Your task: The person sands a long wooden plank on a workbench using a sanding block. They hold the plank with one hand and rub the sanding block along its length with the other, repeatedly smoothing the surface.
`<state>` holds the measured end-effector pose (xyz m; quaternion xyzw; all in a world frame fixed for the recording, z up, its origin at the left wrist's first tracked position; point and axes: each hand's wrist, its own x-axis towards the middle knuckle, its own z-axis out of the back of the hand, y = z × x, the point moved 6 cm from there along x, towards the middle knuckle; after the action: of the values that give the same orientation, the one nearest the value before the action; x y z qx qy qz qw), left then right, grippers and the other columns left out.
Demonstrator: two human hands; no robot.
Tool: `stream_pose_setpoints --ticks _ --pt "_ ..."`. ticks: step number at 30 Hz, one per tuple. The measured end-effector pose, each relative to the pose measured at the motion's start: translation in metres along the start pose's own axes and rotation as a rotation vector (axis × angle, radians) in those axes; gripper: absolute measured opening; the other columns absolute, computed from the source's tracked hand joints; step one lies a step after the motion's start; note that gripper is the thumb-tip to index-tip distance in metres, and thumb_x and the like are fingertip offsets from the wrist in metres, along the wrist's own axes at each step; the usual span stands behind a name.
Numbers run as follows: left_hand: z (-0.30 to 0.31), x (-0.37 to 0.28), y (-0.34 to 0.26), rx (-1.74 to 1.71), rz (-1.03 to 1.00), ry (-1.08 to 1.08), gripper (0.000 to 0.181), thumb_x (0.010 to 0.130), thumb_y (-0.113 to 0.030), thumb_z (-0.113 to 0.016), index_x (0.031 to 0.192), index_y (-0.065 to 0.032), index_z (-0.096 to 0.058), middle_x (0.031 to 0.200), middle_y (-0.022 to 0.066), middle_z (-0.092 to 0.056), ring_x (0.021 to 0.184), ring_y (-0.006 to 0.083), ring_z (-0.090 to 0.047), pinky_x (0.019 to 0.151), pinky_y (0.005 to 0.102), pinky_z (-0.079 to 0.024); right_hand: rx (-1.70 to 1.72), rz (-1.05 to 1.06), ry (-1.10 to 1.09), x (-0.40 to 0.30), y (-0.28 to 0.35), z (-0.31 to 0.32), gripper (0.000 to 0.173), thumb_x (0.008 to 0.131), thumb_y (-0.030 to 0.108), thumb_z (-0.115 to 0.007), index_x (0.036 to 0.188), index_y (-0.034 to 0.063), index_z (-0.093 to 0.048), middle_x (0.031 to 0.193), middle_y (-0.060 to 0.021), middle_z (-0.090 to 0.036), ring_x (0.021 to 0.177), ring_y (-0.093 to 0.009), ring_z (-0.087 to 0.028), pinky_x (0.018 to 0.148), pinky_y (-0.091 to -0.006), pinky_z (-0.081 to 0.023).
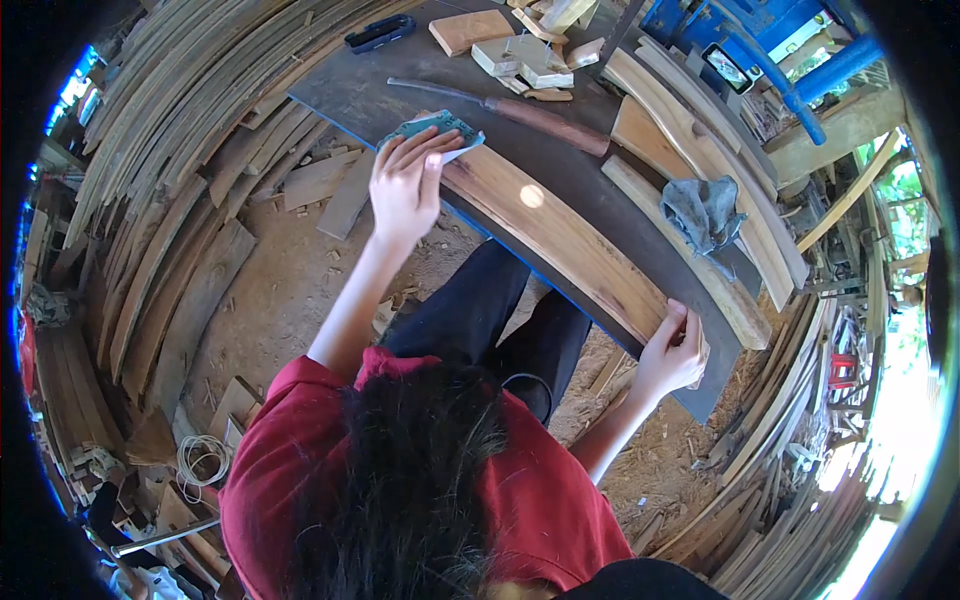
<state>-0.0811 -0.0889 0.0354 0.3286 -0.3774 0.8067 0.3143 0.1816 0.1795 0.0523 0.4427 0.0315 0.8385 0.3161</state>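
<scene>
A long wooden board [555, 225] lies along the near edge of the dark tabletop [577, 161], with a round spot of light on its upper face. My left hand [405, 184] holds a folded sheet of sandpaper [442, 127], green-backed with printed marks, at the board's left end. Its fingers lie over the sheet, and one pale corner sticks out past them. At the opposite end, my right hand [675, 349] grips the board, thumb on top. The fingers underneath are partly hidden.
Behind the board lie a wooden-handled tool [547, 124], wood offcuts [521, 60], a blue-black case [380, 34] and a grey cloth [701, 214] on boards. A blue metal frame [810, 90] stands far right. Stacked planks [187, 97] fill the left side.
</scene>
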Motion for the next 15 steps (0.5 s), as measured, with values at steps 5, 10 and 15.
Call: stream_pose_setpoints --ticks 5,10,15 --pt "-0.027 -0.027 -0.063 -0.071 -0.077 -0.036 0.033 0.102 -0.021 -0.042 0.098 -0.0153 -0.074 0.117 0.0014 -0.07 0.114 0.0248 -0.062 0.102 0.0455 -0.04 -0.011 -0.008 0.009 0.001 0.0 0.001 0.023 0.096 0.026 -0.058 0.086 0.0144 -0.075 0.074 -0.0019 -0.071 0.053 -0.019 -0.056 0.05 -0.0352 -0.039" --pt "-0.041 -0.053 -0.119 -0.183 -0.216 0.171 0.029 0.099 -0.026 -0.048 0.112 -0.0151 -0.071 0.123 -0.0009 -0.068 0.122 0.0182 -0.059 0.105 0.0406 -0.04 -0.032 -0.036 0.03 0.0 -0.001 0.0 0.023 0.096 0.025 -0.057 0.086 0.0142 -0.075 0.075 -0.0023 -0.071 0.053 -0.019 -0.056 0.05 -0.035 -0.039" --pt "-0.023 -0.024 -0.045 -0.091 -0.316 0.083 0.034 0.103 -0.033 -0.043 0.109 -0.0162 -0.072 0.12 0.0021 -0.07 0.109 0.0206 -0.067 0.098 0.0405 -0.046 -0.021 -0.016 0.004 -0.001 -0.006 0.0 0.023 0.096 0.025 -0.057 0.087 0.0143 -0.075 0.074 -0.0024 -0.071 0.054 -0.019 -0.056 0.05 -0.0353 -0.039"
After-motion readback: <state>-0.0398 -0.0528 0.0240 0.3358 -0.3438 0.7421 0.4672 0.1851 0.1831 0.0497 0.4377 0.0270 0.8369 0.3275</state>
